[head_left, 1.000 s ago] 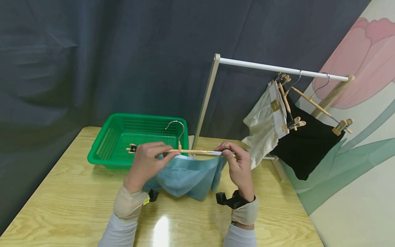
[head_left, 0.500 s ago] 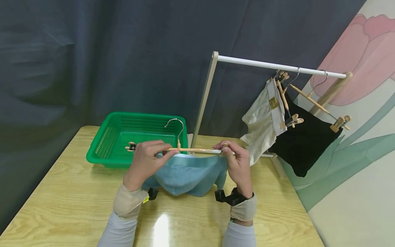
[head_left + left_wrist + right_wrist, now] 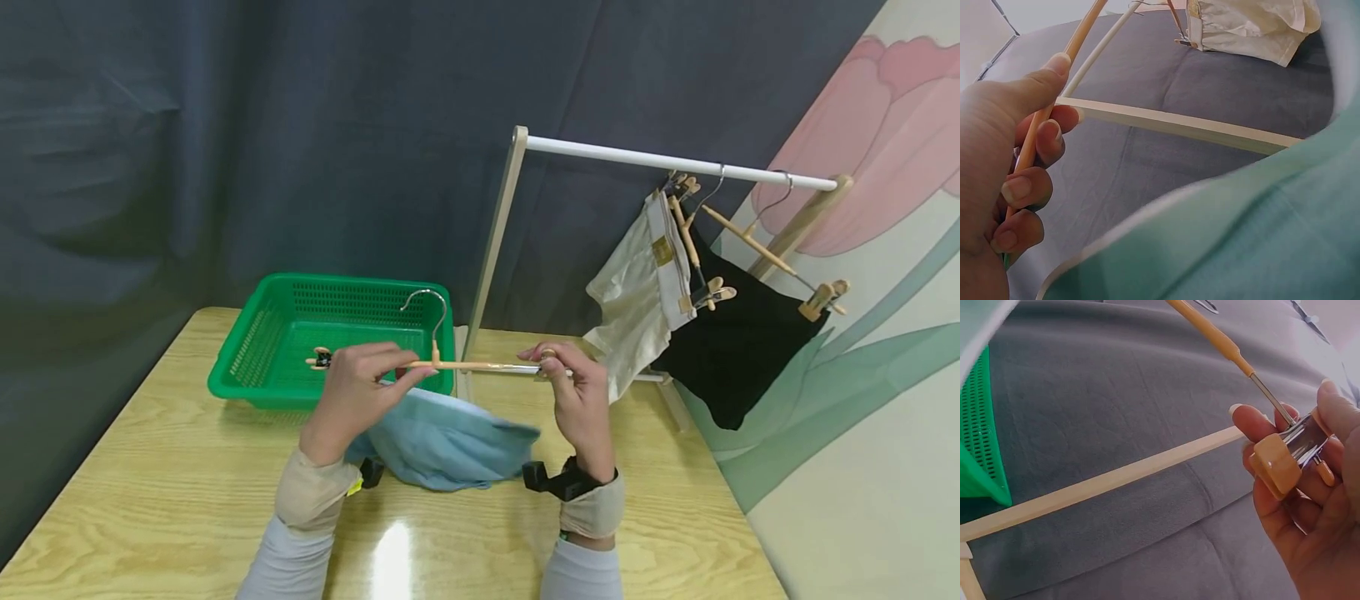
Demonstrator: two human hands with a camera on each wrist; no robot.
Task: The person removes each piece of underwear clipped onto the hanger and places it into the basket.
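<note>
A wooden clip hanger (image 3: 480, 367) with a metal hook is held level over the table between both hands. My left hand (image 3: 363, 396) grips its bar left of the hook, the fingers curled round it in the left wrist view. My right hand (image 3: 579, 398) pinches the clip (image 3: 1277, 464) at the right end, and the right wrist view shows no cloth in that clip. Light blue shorts (image 3: 450, 442) hang under the left part of the bar, their right end sagging low and apart from the right clip. Where they attach on the left is hidden behind my left hand.
A green plastic basket (image 3: 247, 333) stands behind my left hand. To the right is a rack with a white rail (image 3: 600, 155), where cream shorts (image 3: 633, 283) and a black garment (image 3: 738, 342) hang from clip hangers. A dark curtain (image 3: 337, 142) closes the back.
The right end of the blue shorts has come away from the right clip and dropped down and left. Both hands have stayed almost in place on the hanger.
</note>
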